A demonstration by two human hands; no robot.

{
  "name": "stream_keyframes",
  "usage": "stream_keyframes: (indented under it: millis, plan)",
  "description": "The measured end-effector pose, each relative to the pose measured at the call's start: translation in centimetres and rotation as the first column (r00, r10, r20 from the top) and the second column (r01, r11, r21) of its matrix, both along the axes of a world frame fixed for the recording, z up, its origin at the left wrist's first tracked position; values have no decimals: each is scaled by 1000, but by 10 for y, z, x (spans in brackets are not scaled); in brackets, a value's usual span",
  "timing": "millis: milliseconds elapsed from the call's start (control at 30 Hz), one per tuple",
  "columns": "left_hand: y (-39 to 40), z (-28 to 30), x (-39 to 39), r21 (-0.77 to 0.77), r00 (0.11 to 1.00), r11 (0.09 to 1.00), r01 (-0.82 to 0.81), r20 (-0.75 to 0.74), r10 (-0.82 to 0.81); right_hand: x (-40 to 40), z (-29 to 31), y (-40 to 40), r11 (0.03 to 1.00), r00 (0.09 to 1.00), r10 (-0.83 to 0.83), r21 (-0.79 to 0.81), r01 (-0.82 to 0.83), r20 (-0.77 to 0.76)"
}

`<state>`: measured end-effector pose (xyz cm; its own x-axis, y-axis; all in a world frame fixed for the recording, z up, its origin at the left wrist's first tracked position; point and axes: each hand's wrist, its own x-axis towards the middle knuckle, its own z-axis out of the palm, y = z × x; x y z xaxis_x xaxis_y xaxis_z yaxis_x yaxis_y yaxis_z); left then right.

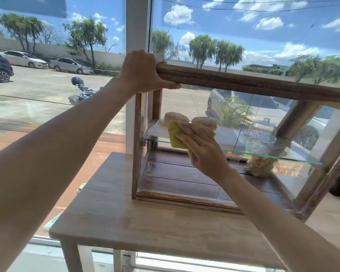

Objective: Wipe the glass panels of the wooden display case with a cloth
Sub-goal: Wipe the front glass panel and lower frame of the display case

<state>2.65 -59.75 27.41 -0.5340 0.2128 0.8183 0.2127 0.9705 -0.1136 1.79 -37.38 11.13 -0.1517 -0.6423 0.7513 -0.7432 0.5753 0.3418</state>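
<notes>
The wooden display case [243, 83] stands on a wooden table [145, 222], its glass front panel [185, 173] facing me. My left hand [141, 72] grips the top left corner of the case's frame. Against the front glass, at the level of the inner glass shelf, my right hand [201, 146] presses a yellow cloth [175, 135] flat. The cloth is bunched under my fingers and palm, and part of it is hidden.
Inside the case, two sesame buns [176, 117] sit on a white plate on the glass shelf [273, 155]. A glass dome dish [263, 132] stands further right, with a pale spongy item [260, 165] below. Large windows behind show a car park.
</notes>
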Motion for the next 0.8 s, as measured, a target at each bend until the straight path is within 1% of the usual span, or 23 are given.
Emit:
stream_keyframes:
  millis: [67, 133, 233, 333, 467, 533, 600, 733, 800]
  plan:
    - [0, 0, 0, 1, 1000, 1000, 11, -7, -11, -14, -6, 2, 991, 1000, -31, 133, 31, -6]
    - [1, 0, -1, 10, 1000, 1000, 21, -10, -21, -22, -23, 8, 977, 1000, -16, 213, 12, 21]
    - [0, -1, -5, 14, 999, 999, 29, -27, -28, -26, -59, 16, 962, 997, -9, 273, -14, 82]
    - [-1, -2, -7, 17, 998, 999, 28, -48, -27, -25, -94, 21, 943, 984, -11, 330, -50, 180]
    - [1, -2, -6, 14, 999, 1000, 12, -44, -12, -20, -136, 32, 884, 967, -59, 462, -64, 247]
    - [2, -1, -6, 8, 999, 1000, 3, -37, -3, -16, -151, 33, 880, 952, -83, 470, -68, 293]
    - [2, -1, -6, 4, 999, 1000, 2, -41, -1, -13, -156, 31, 895, 947, -80, 441, -69, 311]
    - [2, -1, -5, 10, 1000, 1000, 6, -27, -6, -4, -148, 29, 912, 968, -42, 404, -64, 248]
    - [2, -2, -4, 9, 1000, 1000, 7, -5, -7, 4, -140, 29, 946, 972, -18, 320, -60, 233]
